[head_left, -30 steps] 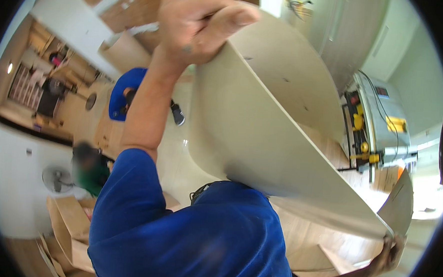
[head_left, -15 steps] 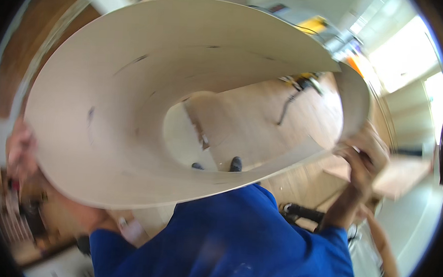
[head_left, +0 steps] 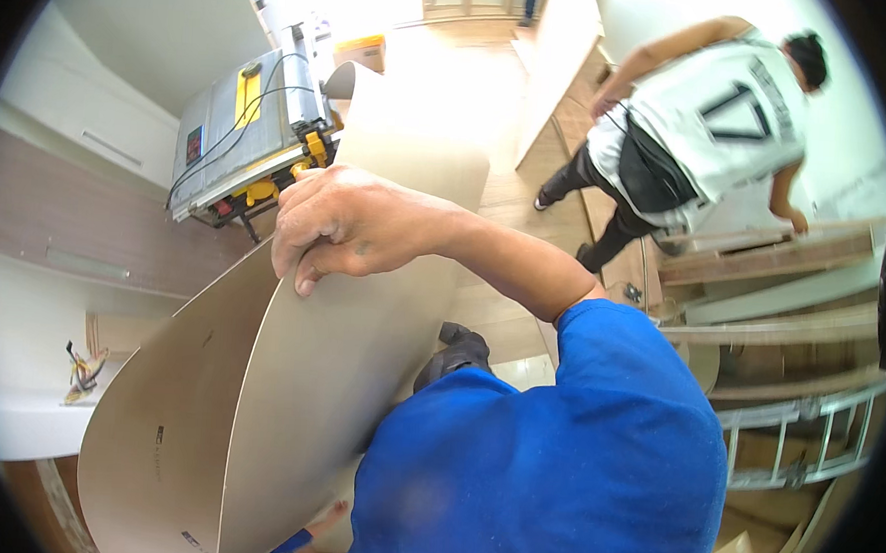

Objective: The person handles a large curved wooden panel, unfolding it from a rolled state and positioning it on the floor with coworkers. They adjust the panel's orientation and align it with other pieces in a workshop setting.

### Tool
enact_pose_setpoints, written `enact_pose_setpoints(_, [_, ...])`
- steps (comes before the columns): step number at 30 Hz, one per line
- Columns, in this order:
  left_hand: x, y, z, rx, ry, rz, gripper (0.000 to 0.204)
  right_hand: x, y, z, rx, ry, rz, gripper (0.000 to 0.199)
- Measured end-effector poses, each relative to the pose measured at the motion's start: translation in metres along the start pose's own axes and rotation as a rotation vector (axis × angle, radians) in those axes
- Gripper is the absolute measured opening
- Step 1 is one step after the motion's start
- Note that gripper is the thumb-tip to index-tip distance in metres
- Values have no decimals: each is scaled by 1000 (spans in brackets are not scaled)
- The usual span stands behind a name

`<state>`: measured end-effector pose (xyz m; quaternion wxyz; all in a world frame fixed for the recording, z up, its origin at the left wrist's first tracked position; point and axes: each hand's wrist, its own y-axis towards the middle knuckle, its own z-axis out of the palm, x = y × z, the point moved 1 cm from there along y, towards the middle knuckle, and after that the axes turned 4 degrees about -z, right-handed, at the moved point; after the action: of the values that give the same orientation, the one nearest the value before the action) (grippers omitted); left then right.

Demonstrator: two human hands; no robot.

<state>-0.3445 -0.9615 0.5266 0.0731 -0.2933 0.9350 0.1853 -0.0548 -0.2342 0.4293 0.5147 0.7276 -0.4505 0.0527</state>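
A large, thin beige sheet of board, bent into a loose curl, stands on edge at my left side. My right hand reaches across my body and is closed over the sheet's upper edge, thumb on one side and fingers on the other. Small dark printed marks show on its inner face. Of my left side, a bit of blue sleeve and skin shows low behind the sheet; the left hand's fingers are hidden there.
A table saw with yellow parts and a cable stands beyond the sheet. At right, a person in a white shirt bends near stacked boards and a metal ladder. Drawer-fronted cabinets line the left, with a yellow tool below.
I have turned, and the curled sheet has swung from in front of me to my left side. My right hand still grips its edge; my left hand has dropped out of clear sight.
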Motion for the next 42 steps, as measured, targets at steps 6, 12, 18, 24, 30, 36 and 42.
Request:
enact_pose_setpoints(6, [-58, 58, 104, -575, -20, 34, 41, 44, -11, 50, -82, -88, 138, 15])
enact_pose_setpoints(12, [-56, 84, 138, -683, -121, 109, 41, 62, -36, 85, -145, -140, 308, 19])
enact_pose_setpoints(18, [-55, 103, 147, -728, -184, 175, 42, 64, -63, 111, -175, -174, 389, 17])
enact_pose_setpoints(24, [-54, 122, 153, -763, -230, 211, 44, 75, -79, 116, -204, -219, 429, 17])
enact_pose_setpoints(30, [-11, 140, 174, -800, -240, 183, 48, 77, -75, 117, -193, -195, 500, 18])
enact_pose_setpoints(36, [-27, 145, 176, -749, -228, 162, 43, 49, -76, 123, -187, -272, 357, 16])
enact_pose_setpoints(42, [-29, 129, 179, -688, -345, 122, 43, 69, -78, 115, -160, -248, 553, 16])
